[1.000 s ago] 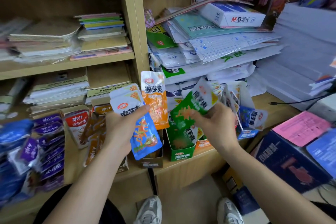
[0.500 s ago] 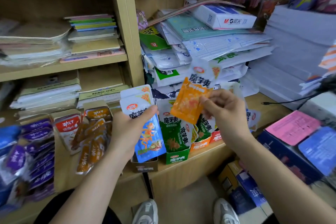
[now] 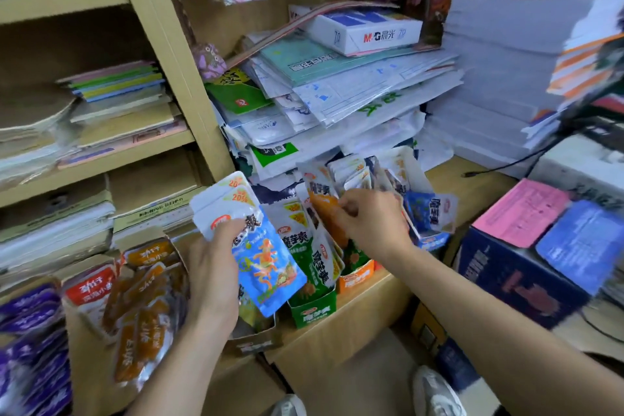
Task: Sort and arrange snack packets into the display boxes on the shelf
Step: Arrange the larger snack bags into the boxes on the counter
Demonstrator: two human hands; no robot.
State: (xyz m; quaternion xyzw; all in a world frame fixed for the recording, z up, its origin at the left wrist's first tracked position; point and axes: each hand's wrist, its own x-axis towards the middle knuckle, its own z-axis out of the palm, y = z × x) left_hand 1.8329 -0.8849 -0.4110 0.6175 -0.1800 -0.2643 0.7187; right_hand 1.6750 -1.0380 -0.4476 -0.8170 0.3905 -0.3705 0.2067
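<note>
Orange packet (image 3: 326, 209) pinched in my right hand (image 3: 371, 223), blue packets (image 3: 266, 257) gripped in my left hand (image 3: 212, 270). The orange box (image 3: 356, 279) just below looks crammed, so it might buckle going in.

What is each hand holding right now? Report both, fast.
Left hand: closed, gripping a stack of blue snack packets.
Right hand: closed, pinching an orange snack packet.

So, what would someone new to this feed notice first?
The fan of glossy blue-and-white snack packets in the left hand, centre frame. Just to its right, the right hand pinches an orange foil packet just past the green cardboard display box. Behind them slumps a messy pile of white paper packs.
</note>
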